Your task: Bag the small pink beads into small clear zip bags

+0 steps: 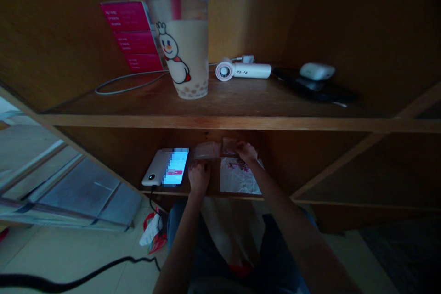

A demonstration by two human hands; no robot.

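Note:
On the lower shelf my left hand (pixel 200 175) rests with its fingers curled; whatever is in them, if anything, is hidden. Just beyond it lies a stack of small clear plastic bags (pixel 206 150). My right hand (pixel 246 151) reaches farther in, fingers pinched together at the right edge of another small clear bag (pixel 228 144) with some reddish bits in it. I cannot make out what the fingertips hold. Below that hand is a crumpled white sheet (pixel 236 184), with small dark pink pieces (pixel 237 164) scattered on its upper part, partly covered by my right forearm.
Left of my left hand lie a lit phone (pixel 175 170) and a white power bank (pixel 155 172) with a black cable. The upper shelf holds a bubble tea cup (pixel 189 50), pink boxes (pixel 134 32), a white handheld fan (pixel 244 71) and a white case (pixel 317 71).

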